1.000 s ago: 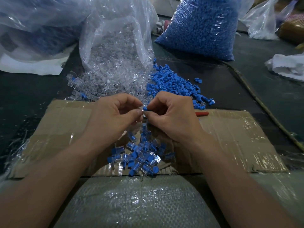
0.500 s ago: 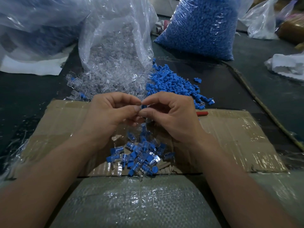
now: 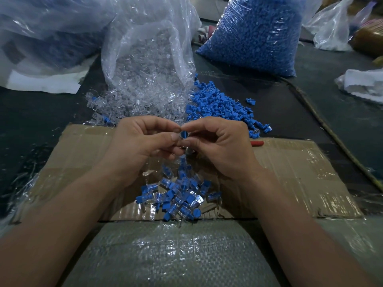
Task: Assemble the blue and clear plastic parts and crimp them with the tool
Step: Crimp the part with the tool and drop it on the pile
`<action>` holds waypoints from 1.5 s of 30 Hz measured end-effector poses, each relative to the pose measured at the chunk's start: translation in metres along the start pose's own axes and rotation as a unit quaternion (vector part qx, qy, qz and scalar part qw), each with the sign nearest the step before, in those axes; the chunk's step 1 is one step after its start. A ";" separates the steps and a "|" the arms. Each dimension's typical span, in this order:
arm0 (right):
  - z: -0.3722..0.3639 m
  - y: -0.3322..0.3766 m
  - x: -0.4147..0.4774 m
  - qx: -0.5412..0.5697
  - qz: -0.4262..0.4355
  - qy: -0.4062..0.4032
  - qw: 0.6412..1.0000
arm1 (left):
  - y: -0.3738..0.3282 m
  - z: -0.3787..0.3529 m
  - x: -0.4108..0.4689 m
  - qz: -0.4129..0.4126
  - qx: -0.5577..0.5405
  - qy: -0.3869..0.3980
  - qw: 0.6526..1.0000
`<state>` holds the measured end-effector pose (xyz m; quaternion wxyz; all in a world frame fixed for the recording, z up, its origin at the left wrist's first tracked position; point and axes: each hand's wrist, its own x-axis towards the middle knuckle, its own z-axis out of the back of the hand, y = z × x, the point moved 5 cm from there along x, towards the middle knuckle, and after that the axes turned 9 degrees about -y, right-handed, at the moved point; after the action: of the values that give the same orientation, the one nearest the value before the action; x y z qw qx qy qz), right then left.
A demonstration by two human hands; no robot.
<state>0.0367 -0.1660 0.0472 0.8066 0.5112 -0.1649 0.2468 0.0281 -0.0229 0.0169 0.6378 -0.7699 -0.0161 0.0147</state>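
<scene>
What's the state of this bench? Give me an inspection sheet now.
Surface: cardboard sheet on a dark table.
Job's things: blue part pinched between both hands; assembled pieces heaped on the cardboard; loose blue parts; clear parts spilling from an open bag.
Clutter: red handle, mostly hidden.
Grippers: left hand and right hand both grip the part.
Cables: cord at right.
Surroundings: blue bag.

Dark work surface (image 3: 290, 112) and what is laid on it

A taped cardboard sheet (image 3: 300, 172) is spread in front, carrying a heap of joined blue-and-clear pieces (image 3: 178, 197). Behind it, loose blue parts (image 3: 219, 104), an open bag of clear parts (image 3: 149, 65) and a full blue bag (image 3: 255, 34) are seen.
</scene>
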 end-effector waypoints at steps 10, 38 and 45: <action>-0.002 0.004 -0.001 -0.036 0.065 0.015 0.997 | 0.005 0.000 0.003 0.007 0.029 -0.015 0.999; 0.028 -0.016 0.006 -0.124 -0.069 0.033 0.989 | 0.009 0.005 0.005 0.041 -0.002 -0.037 0.998; 0.063 -0.051 0.001 -0.244 -0.232 0.166 0.927 | 0.009 0.012 0.006 0.047 -0.008 -0.076 0.996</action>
<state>0.0654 -0.2410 0.0364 0.9568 0.2746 0.0399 0.0862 0.0335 -0.0124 0.0063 0.6271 -0.7716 -0.0286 0.1029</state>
